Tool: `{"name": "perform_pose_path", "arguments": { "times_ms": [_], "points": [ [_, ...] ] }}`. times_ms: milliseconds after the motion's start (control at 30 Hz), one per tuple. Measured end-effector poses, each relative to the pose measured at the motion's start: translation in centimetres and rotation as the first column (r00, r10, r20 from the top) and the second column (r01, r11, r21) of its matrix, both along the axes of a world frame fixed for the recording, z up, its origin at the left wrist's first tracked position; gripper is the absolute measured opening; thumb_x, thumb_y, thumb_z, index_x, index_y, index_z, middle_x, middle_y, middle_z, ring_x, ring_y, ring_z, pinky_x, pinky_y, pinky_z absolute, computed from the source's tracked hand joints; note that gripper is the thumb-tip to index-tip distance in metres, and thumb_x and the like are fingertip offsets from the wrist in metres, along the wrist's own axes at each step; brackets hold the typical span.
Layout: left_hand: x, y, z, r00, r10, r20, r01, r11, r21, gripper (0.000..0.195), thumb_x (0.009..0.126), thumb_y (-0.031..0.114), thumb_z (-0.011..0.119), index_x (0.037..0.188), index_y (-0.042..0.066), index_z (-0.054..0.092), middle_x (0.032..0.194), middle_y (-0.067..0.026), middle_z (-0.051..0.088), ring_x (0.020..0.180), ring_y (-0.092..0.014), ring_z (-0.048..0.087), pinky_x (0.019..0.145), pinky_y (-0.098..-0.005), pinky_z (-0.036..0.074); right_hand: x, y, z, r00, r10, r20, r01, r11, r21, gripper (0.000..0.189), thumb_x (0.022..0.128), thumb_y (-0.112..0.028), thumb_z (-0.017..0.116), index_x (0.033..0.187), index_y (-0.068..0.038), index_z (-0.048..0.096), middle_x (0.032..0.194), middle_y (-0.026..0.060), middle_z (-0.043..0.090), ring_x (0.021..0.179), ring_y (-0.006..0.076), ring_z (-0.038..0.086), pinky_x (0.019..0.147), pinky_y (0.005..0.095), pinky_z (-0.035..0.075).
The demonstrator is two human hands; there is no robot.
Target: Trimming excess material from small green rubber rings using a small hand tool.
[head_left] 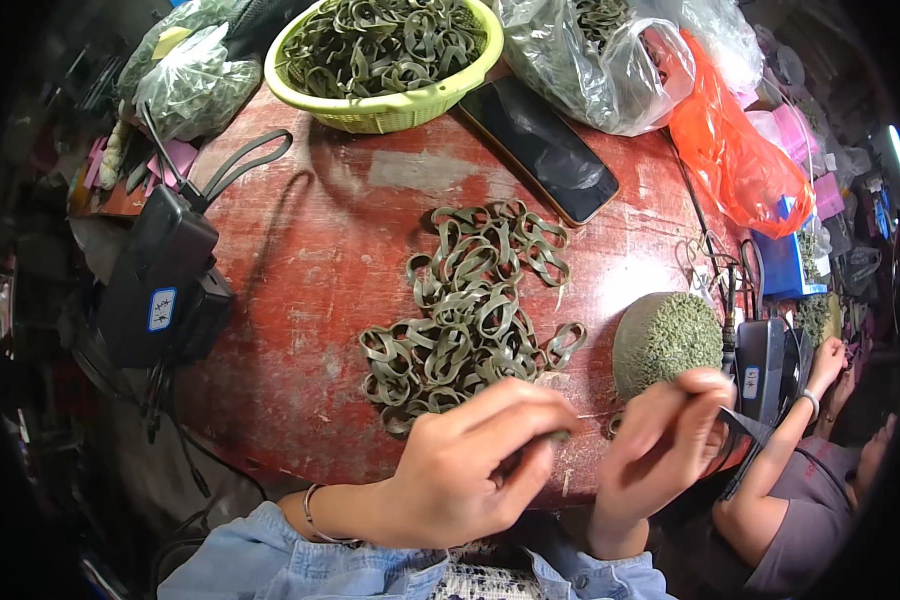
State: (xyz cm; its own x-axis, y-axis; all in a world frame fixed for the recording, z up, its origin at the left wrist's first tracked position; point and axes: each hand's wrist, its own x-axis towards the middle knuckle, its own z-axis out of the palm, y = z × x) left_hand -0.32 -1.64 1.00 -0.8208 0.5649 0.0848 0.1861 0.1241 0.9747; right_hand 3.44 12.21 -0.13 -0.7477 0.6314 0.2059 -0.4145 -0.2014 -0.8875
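Observation:
My left hand [487,457], with a bracelet at the wrist, hovers over the near edge of the red worn table, its fingers curled on a small green piece that is mostly hidden. To its right, my right hand [664,442] is raised and slightly blurred, with a dark pointed blade-like tool [746,429] at its fingers. Beyond my left hand lies a loose pile of grey-green rubbery-looking loops [465,307]. A rounded block heaped with green crumbs [667,341] stands just past my right hand.
A yellow-green plastic basket [382,116] of loops, a smartphone [544,154] and clear plastic bags [600,75] lie at the far side. Black boxes [157,277] with cables stand left. An orange bag [735,150] hangs right, near a co-worker's arm [787,435].

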Motion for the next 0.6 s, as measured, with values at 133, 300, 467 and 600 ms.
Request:
{"name": "perform_pose_path", "arguments": {
  "times_ms": [133, 300, 467, 600],
  "points": [
    [-0.2, 0.5, -0.6, 0.892, 0.264, -0.366, -0.248, 0.964, 0.092, 0.028, 0.065, -0.012, 0.058, 0.089, 0.001, 0.062, 0.095, -0.0132, 0.059, 0.079, -0.021, 0.061, 0.067, -0.0264, 0.051, -0.1, 0.4, -1.1, 0.967, 0.215, 0.135, -0.253, 0.806, 0.535, 0.022, 0.082, -0.017, 0.060, 0.089, 0.002, 0.051, 0.071, 0.0111, 0.056, 0.053, 0.0102, 0.049, 0.046, 0.0206, 0.038],
    [0.1, 0.4, -0.9, 0.871, 0.248, -0.423, -0.178, 0.964, 0.198, 0.026, 0.065, -0.008, 0.065, 0.089, 0.001, 0.060, 0.091, -0.0131, 0.058, 0.078, -0.018, 0.059, 0.067, -0.0254, 0.051, 0.0, -0.2, -0.5, 0.881, 0.423, 0.211, -0.461, 0.867, 0.187, 0.033, 0.067, -0.010, 0.075, 0.085, 0.001, 0.049, 0.078, 0.0081, 0.052, 0.065, 0.0090, 0.047, 0.058, 0.0210, 0.038],
    [0.3, 0.3, -0.8, 0.959, 0.217, -0.181, -0.164, 0.950, 0.266, 0.023, 0.067, -0.008, 0.064, 0.088, 0.001, 0.058, 0.091, -0.0115, 0.056, 0.081, -0.018, 0.058, 0.071, -0.0251, 0.049, -0.2, -0.1, -0.2, 0.830, 0.540, 0.142, -0.540, 0.841, -0.041, 0.028, 0.069, -0.009, 0.072, 0.082, 0.000, 0.049, 0.078, 0.0073, 0.052, 0.066, 0.0088, 0.047, 0.058, 0.0203, 0.037],
    [0.1, 0.2, -1.3, 0.992, 0.061, 0.113, -0.101, 0.912, 0.397, 0.022, 0.070, -0.009, 0.063, 0.089, 0.001, 0.057, 0.093, -0.0103, 0.053, 0.086, -0.018, 0.056, 0.075, -0.0246, 0.047, -0.2, 0.3, -0.2, 0.798, 0.584, 0.148, -0.588, 0.809, -0.024, 0.023, 0.072, -0.008, 0.070, 0.079, -0.001, 0.049, 0.075, 0.0075, 0.051, 0.063, 0.0090, 0.048, 0.056, 0.0201, 0.038]
  ]
}}
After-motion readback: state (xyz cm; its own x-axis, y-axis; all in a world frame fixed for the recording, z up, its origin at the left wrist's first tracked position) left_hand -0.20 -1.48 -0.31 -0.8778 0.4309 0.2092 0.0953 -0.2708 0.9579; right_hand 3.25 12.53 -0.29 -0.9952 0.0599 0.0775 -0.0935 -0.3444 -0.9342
